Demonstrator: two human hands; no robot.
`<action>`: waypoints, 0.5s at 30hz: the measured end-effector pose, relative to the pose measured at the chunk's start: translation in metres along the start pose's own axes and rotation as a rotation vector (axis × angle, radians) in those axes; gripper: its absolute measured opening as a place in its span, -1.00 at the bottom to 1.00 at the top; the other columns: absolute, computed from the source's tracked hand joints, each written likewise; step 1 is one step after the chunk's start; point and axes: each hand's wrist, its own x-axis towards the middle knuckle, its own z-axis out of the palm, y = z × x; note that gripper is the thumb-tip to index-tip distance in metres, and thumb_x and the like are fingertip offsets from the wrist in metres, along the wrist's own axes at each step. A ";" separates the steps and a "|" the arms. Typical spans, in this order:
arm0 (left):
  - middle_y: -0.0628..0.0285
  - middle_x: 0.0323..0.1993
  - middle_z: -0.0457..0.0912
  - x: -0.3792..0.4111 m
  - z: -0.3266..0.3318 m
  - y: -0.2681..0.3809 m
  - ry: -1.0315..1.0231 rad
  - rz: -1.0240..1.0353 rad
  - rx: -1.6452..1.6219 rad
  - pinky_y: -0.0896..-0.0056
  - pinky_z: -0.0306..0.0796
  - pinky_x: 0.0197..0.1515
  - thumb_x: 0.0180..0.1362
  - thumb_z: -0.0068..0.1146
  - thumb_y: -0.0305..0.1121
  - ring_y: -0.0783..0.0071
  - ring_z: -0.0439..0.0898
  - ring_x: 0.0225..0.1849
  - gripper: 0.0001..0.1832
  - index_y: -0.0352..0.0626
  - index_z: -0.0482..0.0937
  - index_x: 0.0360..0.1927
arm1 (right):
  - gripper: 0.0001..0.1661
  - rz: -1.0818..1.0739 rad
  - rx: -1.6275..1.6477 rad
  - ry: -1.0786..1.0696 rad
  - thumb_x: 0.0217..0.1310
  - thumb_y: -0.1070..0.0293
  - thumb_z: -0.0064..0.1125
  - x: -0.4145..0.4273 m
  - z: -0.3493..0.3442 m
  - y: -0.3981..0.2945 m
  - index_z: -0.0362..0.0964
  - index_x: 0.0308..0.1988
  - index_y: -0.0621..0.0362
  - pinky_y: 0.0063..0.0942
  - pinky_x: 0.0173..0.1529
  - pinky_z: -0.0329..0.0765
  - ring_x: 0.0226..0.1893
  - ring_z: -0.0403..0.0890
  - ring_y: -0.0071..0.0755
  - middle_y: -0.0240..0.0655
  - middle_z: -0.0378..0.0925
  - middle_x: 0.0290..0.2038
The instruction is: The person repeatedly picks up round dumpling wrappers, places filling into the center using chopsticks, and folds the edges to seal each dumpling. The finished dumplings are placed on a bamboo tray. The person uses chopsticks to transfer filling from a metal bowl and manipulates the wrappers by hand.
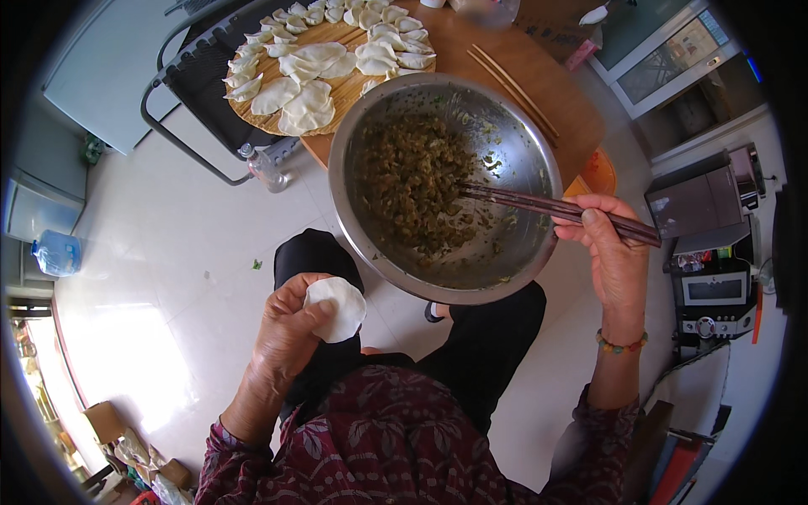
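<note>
My left hand (290, 322) holds a round dumpling wrapper (341, 309), its thumb on top and no filling on it. With my right hand (603, 243) I grip dark wooden chopsticks (524, 201), whose tips are in brown-green chopped filling (413, 183). The filling lies mostly in the left half of a wide stainless steel bowl (353, 243), and bits of green cling to its wall. Beyond the bowl is a round slatted board (252, 123) carrying several folded dumplings (385, 47) around its edge. Flat wrappers (307, 108) overlap at its middle and near side.
The brown table (457, 41) bears a pale pair of chopsticks (514, 95) right of the bowl. A glass bottle (265, 167) stands on the floor beside a black-and-metal frame (208, 82). Under the table's right edge is an orange container (596, 173). A blue water jug (58, 252) is far left.
</note>
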 end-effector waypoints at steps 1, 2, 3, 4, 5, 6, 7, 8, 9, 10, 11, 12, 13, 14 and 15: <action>0.14 -0.22 0.63 0.001 -0.001 -0.001 0.001 0.003 0.000 0.30 0.52 -0.08 0.06 0.12 -0.57 0.35 0.63 -0.21 -0.70 -0.29 0.48 -0.08 | -0.82 0.007 0.029 -0.002 0.29 0.50 0.01 0.000 0.000 0.002 0.44 -0.16 0.38 -0.46 -0.16 0.64 -0.34 0.65 -0.37 -0.14 0.58 -0.26; 0.14 -0.22 0.62 0.001 -0.002 -0.001 0.001 0.007 0.001 0.29 0.52 -0.08 0.06 0.12 -0.56 0.35 0.63 -0.21 -0.70 -0.29 0.49 -0.08 | -0.82 0.014 0.058 -0.004 0.29 0.50 0.01 0.000 0.001 0.004 0.44 -0.16 0.38 -0.44 -0.16 0.65 -0.33 0.65 -0.36 -0.13 0.58 -0.25; 0.14 -0.22 0.62 0.001 -0.002 -0.001 0.000 0.003 0.000 0.29 0.52 -0.08 0.06 0.12 -0.56 0.34 0.63 -0.21 -0.70 -0.29 0.49 -0.08 | -0.81 0.023 0.083 0.007 0.29 0.50 0.00 0.000 0.002 0.006 0.43 -0.15 0.38 -0.43 -0.16 0.65 -0.32 0.65 -0.34 -0.13 0.57 -0.25; 0.14 -0.22 0.62 0.002 -0.001 -0.001 -0.002 -0.001 -0.001 0.28 0.52 -0.08 0.06 0.12 -0.56 0.34 0.63 -0.21 -0.70 -0.29 0.49 -0.08 | -0.81 0.032 0.108 0.018 0.29 0.50 0.00 0.000 0.004 0.007 0.42 -0.14 0.38 -0.42 -0.16 0.65 -0.31 0.65 -0.33 -0.12 0.57 -0.25; 0.14 -0.22 0.62 0.002 -0.001 -0.001 -0.003 -0.005 -0.002 0.27 0.52 -0.08 0.06 0.12 -0.56 0.34 0.63 -0.21 -0.70 -0.29 0.49 -0.08 | -0.81 0.041 0.133 0.029 0.29 0.50 0.00 -0.001 0.006 0.008 0.42 -0.13 0.38 -0.41 -0.16 0.66 -0.30 0.65 -0.31 -0.12 0.57 -0.24; 0.13 -0.22 0.62 0.002 -0.001 -0.001 -0.003 -0.009 -0.011 0.27 0.52 -0.08 0.06 0.12 -0.56 0.34 0.63 -0.21 -0.70 -0.29 0.48 -0.08 | -0.81 0.046 0.143 0.031 0.29 0.49 0.00 -0.001 0.007 0.009 0.42 -0.13 0.37 -0.41 -0.16 0.65 -0.29 0.65 -0.31 -0.11 0.56 -0.24; 0.13 -0.22 0.62 0.002 0.000 -0.001 -0.004 -0.014 -0.020 0.27 0.52 -0.07 0.06 0.12 -0.55 0.33 0.63 -0.21 -0.70 -0.29 0.48 -0.08 | -0.81 0.052 0.152 0.034 0.30 0.49 0.00 -0.002 0.008 0.010 0.41 -0.13 0.37 -0.40 -0.15 0.65 -0.28 0.65 -0.30 -0.11 0.56 -0.24; 0.13 -0.22 0.62 0.001 0.000 0.000 -0.004 -0.019 -0.029 0.26 0.52 -0.07 0.06 0.12 -0.55 0.33 0.63 -0.21 -0.70 -0.29 0.48 -0.08 | -0.81 0.057 0.162 0.036 0.30 0.49 0.00 -0.002 0.009 0.011 0.41 -0.13 0.37 -0.40 -0.15 0.65 -0.27 0.65 -0.29 -0.11 0.56 -0.24; 0.13 -0.22 0.62 0.001 -0.001 0.000 -0.010 -0.023 -0.037 0.26 0.52 -0.07 0.06 0.12 -0.55 0.33 0.63 -0.21 -0.70 -0.29 0.48 -0.08 | -0.81 0.057 0.176 0.045 0.30 0.49 0.00 -0.003 0.010 0.012 0.41 -0.13 0.37 -0.39 -0.14 0.65 -0.27 0.64 -0.28 -0.10 0.56 -0.23; 0.13 -0.22 0.62 0.001 -0.001 -0.001 -0.016 -0.026 -0.046 0.25 0.52 -0.07 0.06 0.12 -0.55 0.33 0.63 -0.21 -0.70 -0.29 0.48 -0.08 | -0.81 0.057 0.189 0.053 0.30 0.49 0.00 -0.004 0.011 0.013 0.41 -0.13 0.38 -0.38 -0.13 0.65 -0.26 0.64 -0.26 -0.09 0.55 -0.22; 0.13 -0.22 0.62 0.000 -0.002 -0.001 -0.022 -0.030 -0.055 0.25 0.52 -0.07 0.06 0.12 -0.55 0.33 0.63 -0.21 -0.70 -0.29 0.48 -0.08 | -0.81 0.057 0.203 0.062 0.29 0.49 0.00 -0.005 0.012 0.013 0.41 -0.13 0.38 -0.37 -0.12 0.65 -0.25 0.64 -0.25 -0.08 0.55 -0.22; 0.13 -0.22 0.62 0.000 -0.002 0.000 -0.024 -0.033 -0.061 0.25 0.52 -0.07 0.07 0.13 -0.54 0.33 0.63 -0.21 -0.70 -0.28 0.49 -0.08 | -0.80 0.059 0.217 0.075 0.29 0.49 0.00 -0.005 0.013 0.014 0.40 -0.13 0.38 -0.36 -0.11 0.65 -0.24 0.64 -0.23 -0.07 0.54 -0.21; 0.13 -0.22 0.63 -0.001 -0.002 0.000 -0.026 -0.035 -0.067 0.25 0.52 -0.07 0.07 0.13 -0.54 0.33 0.63 -0.21 -0.71 -0.28 0.49 -0.09 | -0.80 0.061 0.231 0.087 0.29 0.49 0.00 -0.006 0.013 0.014 0.39 -0.12 0.39 -0.35 -0.10 0.65 -0.23 0.64 -0.22 -0.06 0.54 -0.20; 0.13 -0.22 0.63 -0.001 -0.002 0.001 -0.027 -0.038 -0.073 0.25 0.53 -0.07 0.07 0.13 -0.54 0.33 0.63 -0.21 -0.71 -0.28 0.49 -0.09 | -0.79 0.063 0.244 0.099 0.29 0.49 0.00 -0.006 0.014 0.014 0.39 -0.12 0.39 -0.34 -0.10 0.65 -0.22 0.64 -0.20 -0.05 0.53 -0.18; 0.13 -0.22 0.63 -0.002 -0.002 0.001 -0.026 -0.039 -0.076 0.25 0.53 -0.07 0.07 0.13 -0.53 0.34 0.63 -0.21 -0.71 -0.28 0.49 -0.09 | -0.79 0.061 0.255 0.102 0.30 0.49 -0.01 -0.007 0.015 0.015 0.38 -0.12 0.39 -0.34 -0.09 0.65 -0.22 0.64 -0.19 -0.04 0.53 -0.18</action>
